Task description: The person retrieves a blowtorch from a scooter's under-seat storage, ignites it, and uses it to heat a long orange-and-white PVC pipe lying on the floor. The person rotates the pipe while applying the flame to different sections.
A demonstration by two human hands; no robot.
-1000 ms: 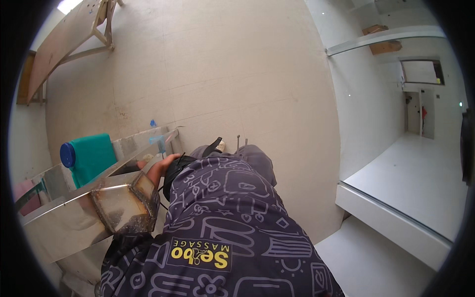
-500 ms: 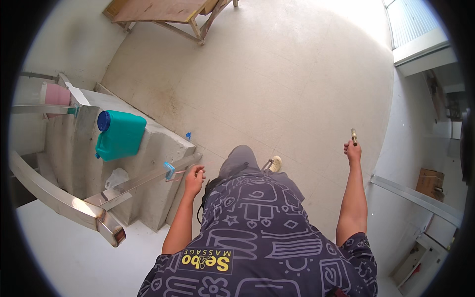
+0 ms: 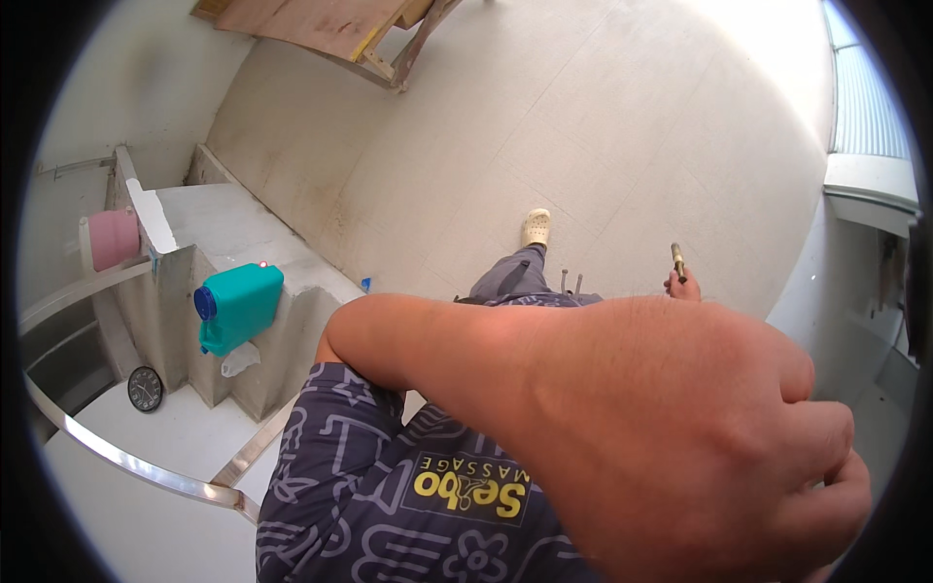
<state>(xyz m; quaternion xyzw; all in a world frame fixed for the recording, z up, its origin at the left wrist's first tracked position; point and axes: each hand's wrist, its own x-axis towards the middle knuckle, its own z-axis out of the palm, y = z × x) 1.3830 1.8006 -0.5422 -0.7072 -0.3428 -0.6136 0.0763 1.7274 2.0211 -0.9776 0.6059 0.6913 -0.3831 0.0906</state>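
My left forearm crosses in front of my body, and my left hand (image 3: 719,428) is raised very close to the view at the lower right. Its fingers are curled inward with the back of the hand showing; whatever they may hold is hidden. Beyond it, my right hand (image 3: 686,288) is closed around a short brass-coloured cylindrical piece (image 3: 677,257) that points up and away over the floor. The left forearm and hand hide my right forearm.
At left, a green jerrycan (image 3: 245,303) with a blue cap sits on concrete steps (image 3: 228,219), near a pink bucket (image 3: 115,240). A metal handrail (image 3: 146,462) curves past a round black dial (image 3: 146,389). A wooden table (image 3: 306,27) stands far off.
My left hand has risen from beside the handrail and swung across my body to the right, close to the view. My right hand still holds the brass-coloured piece. A foot has stepped forward.
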